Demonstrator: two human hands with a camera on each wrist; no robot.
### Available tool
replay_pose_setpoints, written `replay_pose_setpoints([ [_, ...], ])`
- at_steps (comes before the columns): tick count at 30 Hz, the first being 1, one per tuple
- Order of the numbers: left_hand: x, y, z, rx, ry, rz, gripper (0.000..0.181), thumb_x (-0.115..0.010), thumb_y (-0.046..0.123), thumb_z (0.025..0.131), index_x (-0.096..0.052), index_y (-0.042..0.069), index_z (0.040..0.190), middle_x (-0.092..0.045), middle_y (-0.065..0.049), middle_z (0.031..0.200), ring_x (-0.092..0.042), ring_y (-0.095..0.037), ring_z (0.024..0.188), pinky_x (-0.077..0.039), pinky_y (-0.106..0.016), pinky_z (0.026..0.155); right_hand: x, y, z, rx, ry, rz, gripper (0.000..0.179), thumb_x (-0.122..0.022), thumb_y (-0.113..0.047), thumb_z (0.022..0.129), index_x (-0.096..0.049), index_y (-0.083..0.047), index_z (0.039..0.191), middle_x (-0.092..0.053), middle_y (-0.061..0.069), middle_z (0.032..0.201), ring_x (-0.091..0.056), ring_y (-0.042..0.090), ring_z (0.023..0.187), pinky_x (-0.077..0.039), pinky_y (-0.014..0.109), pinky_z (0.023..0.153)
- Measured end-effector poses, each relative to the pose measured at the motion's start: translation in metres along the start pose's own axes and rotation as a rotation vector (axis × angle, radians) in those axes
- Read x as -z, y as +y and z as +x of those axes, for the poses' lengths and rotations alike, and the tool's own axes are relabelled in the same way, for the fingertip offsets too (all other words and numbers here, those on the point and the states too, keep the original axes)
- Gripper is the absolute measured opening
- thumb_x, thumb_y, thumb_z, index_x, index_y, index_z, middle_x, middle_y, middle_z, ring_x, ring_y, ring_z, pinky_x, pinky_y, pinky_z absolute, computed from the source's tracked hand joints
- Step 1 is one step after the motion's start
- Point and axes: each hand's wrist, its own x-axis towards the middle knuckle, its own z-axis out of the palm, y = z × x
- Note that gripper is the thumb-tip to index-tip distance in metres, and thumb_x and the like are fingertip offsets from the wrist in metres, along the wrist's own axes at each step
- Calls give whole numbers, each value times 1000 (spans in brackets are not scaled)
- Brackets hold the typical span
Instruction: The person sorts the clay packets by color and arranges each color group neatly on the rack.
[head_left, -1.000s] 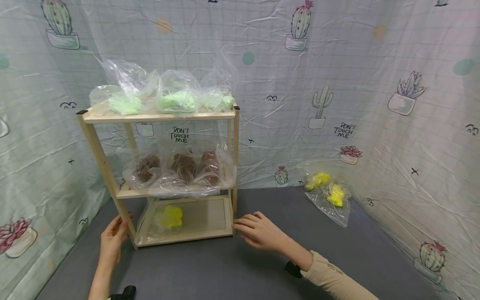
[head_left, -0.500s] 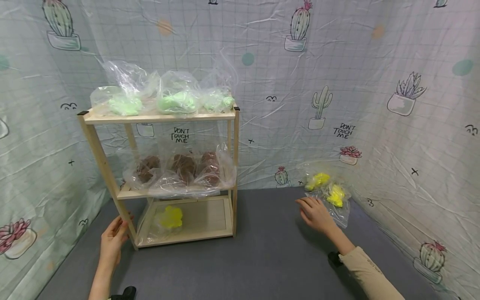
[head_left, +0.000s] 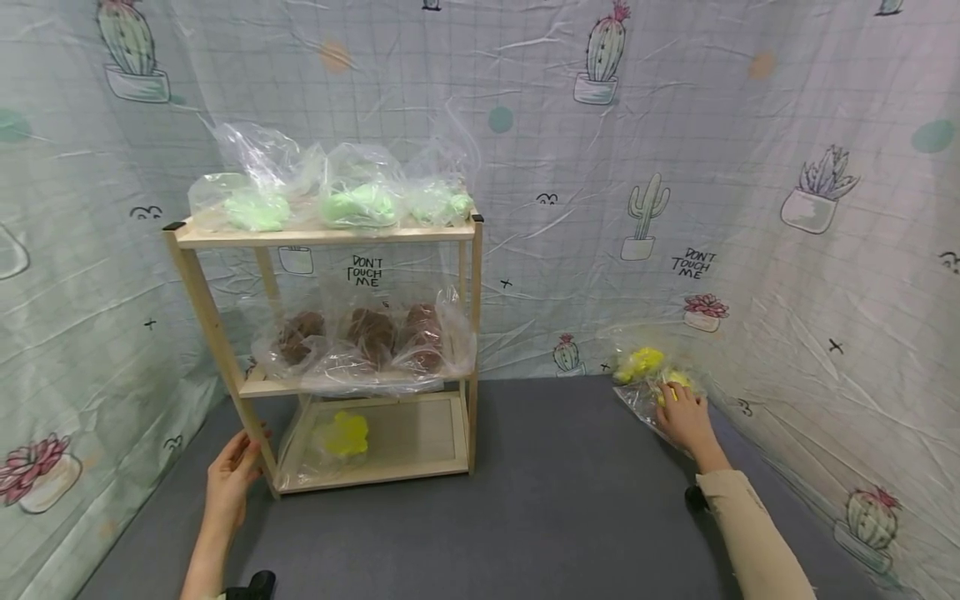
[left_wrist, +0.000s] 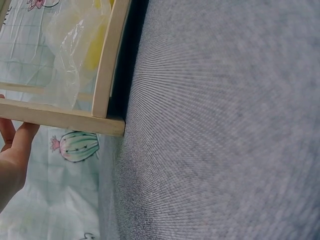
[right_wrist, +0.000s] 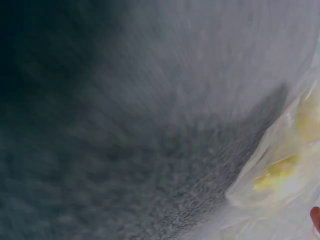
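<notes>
At the left of the head view stands a wooden shelf rack (head_left: 330,238). My left hand (head_left: 231,482) holds its front left post low down, with fingertips showing past the post; the left wrist view shows the fingers against that post (left_wrist: 60,117). At the right, my right hand (head_left: 686,421) is over a clear bag with a yellow lump (head_left: 678,382), fingers bent down onto it. Whether they pinch the plastic is hidden. Beside it lies another bagged yellow lump (head_left: 641,363). In the right wrist view only a fingertip (right_wrist: 316,218) shows, near the yellow bags (right_wrist: 277,175).
On the rack's top lie several bags with pale green lumps (head_left: 363,204). The middle shelf carries bags with brown lumps (head_left: 372,332). A bagged yellow flower-shaped piece (head_left: 348,433) sits on the bottom shelf. Grey cloth (head_left: 540,517) covers the table; a cactus-print sheet (head_left: 525,250) hangs behind.
My right hand has gone from beside the rack's right post across to the right and onto the bag with a yellow lump. The left hand has kept its place on the post.
</notes>
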Motion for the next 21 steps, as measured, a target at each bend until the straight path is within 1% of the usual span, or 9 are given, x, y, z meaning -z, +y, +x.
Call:
replay_pose_setpoints([
  [2,-1,4,-1,11,-4,-19,30,-46,9,92,-54,13,120,-63,22,97,-55,10,92,-44,-12,65,0,4,1,-60,-59,14,41,-52,-18,87,-44,3,122,-42,26,121,-40,42,108,-29,58,76],
  [6,-2,6,-2,20,-4,-12,30,-45,9,92,-54,13,121,-63,22,96,-55,11,92,-44,-11,65,-2,8,4,-151,-159,32,48,-50,-24,90,-37,1,128,-33,30,128,-32,46,115,-25,66,81],
  [12,-2,4,-1,26,19,26,32,-48,14,91,-53,10,122,-63,22,97,-55,10,92,-44,-12,65,-8,13,9,-196,-250,63,56,-49,-27,89,-27,-3,135,-20,33,136,-22,52,121,-19,72,84],
  [17,-3,7,-2,19,7,12,30,-47,11,91,-53,11,121,-63,22,97,-55,10,92,-44,-12,65,-14,17,9,-246,-339,99,66,-50,-35,87,-21,-5,138,-5,40,138,-9,59,123,-13,75,85],
  [21,-3,8,-3,17,1,9,30,-46,10,92,-53,11,121,-62,23,97,-54,11,93,-44,-11,64,-14,17,8,-261,-391,103,70,-51,-41,86,-21,-6,138,-6,40,137,-7,59,123,-13,75,85],
])
